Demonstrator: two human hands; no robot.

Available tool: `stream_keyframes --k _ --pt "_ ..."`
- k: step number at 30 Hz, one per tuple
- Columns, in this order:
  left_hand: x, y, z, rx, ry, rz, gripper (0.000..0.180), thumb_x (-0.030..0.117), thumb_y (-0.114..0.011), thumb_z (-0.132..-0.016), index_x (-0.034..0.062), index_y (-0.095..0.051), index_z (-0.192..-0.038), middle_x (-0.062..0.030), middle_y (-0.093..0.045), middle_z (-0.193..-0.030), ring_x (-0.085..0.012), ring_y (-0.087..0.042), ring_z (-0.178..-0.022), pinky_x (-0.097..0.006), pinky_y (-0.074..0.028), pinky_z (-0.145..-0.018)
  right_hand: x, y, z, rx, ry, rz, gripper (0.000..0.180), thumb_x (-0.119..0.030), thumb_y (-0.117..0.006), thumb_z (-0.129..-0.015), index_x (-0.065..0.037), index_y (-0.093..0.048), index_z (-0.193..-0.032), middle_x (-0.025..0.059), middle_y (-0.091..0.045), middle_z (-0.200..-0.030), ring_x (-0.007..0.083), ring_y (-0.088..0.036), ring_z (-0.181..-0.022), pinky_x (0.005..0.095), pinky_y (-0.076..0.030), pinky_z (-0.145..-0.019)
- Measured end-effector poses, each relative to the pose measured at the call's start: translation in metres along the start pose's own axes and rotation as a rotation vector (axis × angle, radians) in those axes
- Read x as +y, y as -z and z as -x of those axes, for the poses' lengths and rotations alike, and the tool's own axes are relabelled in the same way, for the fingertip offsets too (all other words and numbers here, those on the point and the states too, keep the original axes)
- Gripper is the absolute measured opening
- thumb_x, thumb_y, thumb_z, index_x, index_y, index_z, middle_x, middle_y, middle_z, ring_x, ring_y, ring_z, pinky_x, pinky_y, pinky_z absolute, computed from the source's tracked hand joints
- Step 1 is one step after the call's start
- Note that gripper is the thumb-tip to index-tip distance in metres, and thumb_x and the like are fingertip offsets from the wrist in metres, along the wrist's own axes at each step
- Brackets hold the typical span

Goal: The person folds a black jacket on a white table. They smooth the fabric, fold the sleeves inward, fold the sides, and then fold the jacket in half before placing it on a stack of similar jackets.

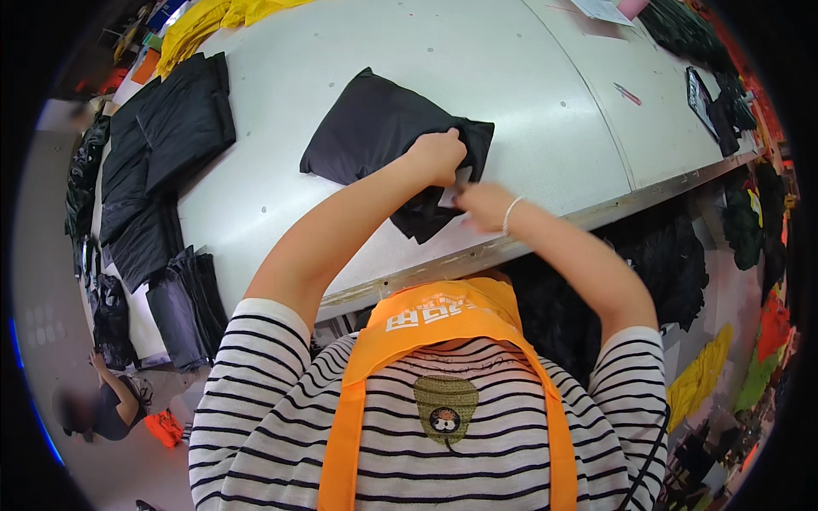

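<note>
At the near edge of the white tabletop (477, 94), a person in a striped shirt and orange vest leans over a folded black garment (375, 128). The left hand (439, 155) reaches up with the forearm raised steeply, knuckles up, its grip closed on a bunched fold at the garment's right side. Just beside it, the right hand (484, 206), a thin bracelet at the wrist, comes in from the right with the elbow bent; its fingers pinch a small pale tag (452, 194) at the garment's lower edge.

The garment lies flat a little in from the tabletop's metal-trimmed rim, its lower corner reaching toward the edge. Far to the left, stacks of black folded clothes (162, 145) line the tabletop, with yellow cloth (204, 21) at the top. To the right lie a pink pen (627, 94) and more dark clothes (716, 85). Below the tabletop, dark fabric hangs in heaps.

Another person crouches on the floor at lower left. The tag is partly covered by both hands, so its shape is hard to make out.
</note>
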State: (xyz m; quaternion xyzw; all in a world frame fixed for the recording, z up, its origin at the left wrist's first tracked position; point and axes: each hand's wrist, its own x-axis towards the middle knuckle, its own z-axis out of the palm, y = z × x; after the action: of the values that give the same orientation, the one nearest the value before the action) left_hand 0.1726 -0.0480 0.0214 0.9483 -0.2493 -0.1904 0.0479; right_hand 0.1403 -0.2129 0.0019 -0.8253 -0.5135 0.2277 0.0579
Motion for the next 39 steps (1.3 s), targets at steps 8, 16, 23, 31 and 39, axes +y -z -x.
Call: stream_keyframes --k 8,16,23,31,39 --pt "0.001 -0.066 -0.012 0.722 0.058 0.024 0.038 0.006 -0.061 -0.07 0.0027 -0.055 -0.108 -0.0117 -0.049 -0.117 -0.0264 -0.059 -0.092 -0.036 -0.054 -0.068 -0.048 -0.009 0.007 0.323 -0.024 -0.38 0.012 -0.016 -0.06 -0.083 -0.004 -0.064 -0.085 0.0101 -0.058 -0.086 0.0303 -0.059 -0.081 0.039 -0.048 -0.074" --pt "-0.002 0.015 0.029 0.401 -0.292 0.128 0.06 0.027 -0.069 -0.071 0.0063 -0.053 -0.125 -0.0117 -0.049 -0.132 -0.0304 -0.045 -0.122 -0.043 -0.037 -0.102 -0.017 0.012 0.037 0.413 -0.133 -0.397 0.009 -0.014 -0.062 -0.081 -0.006 -0.066 -0.081 0.0084 -0.057 -0.085 0.0284 -0.058 -0.082 0.0379 -0.048 -0.073" --pt "0.013 -0.059 -0.007 0.438 -0.039 -0.311 0.058 0.027 -0.06 -0.077 0.0053 -0.049 -0.13 -0.0086 -0.038 -0.144 -0.0273 -0.03 -0.135 -0.05 -0.019 -0.111 -0.019 -0.009 0.009 0.381 -0.038 -0.276 0.004 -0.005 -0.062 -0.079 -0.003 -0.064 -0.081 0.0096 -0.057 -0.088 0.0294 -0.056 -0.082 0.0351 -0.048 -0.074" --pt "-0.059 0.007 0.002 0.656 -0.014 0.024 0.061 0.04 -0.067 -0.077 0.0181 -0.05 -0.132 -0.0138 -0.044 -0.138 -0.0322 -0.037 -0.13 -0.051 -0.028 -0.106 -0.01 -0.003 -0.012 0.992 -0.691 -0.467 0.045 -0.014 -0.063 -0.082 -0.007 -0.046 -0.122 0.0172 -0.047 -0.11 0.0368 -0.053 -0.099 0.0407 -0.047 -0.082" --pt "-0.014 -0.06 0.011 0.464 0.359 -0.09 0.075 0.061 -0.045 -0.084 0.0178 -0.032 -0.144 -0.0196 -0.038 -0.14 -0.0363 -0.037 -0.126 -0.057 -0.023 -0.102 0.017 0.012 -0.036 0.967 -0.634 -0.191 0.019 -0.011 -0.055 -0.083 0.0 -0.065 -0.094 0.017 -0.064 -0.084 0.034 -0.063 -0.078 0.0416 -0.052 -0.068"
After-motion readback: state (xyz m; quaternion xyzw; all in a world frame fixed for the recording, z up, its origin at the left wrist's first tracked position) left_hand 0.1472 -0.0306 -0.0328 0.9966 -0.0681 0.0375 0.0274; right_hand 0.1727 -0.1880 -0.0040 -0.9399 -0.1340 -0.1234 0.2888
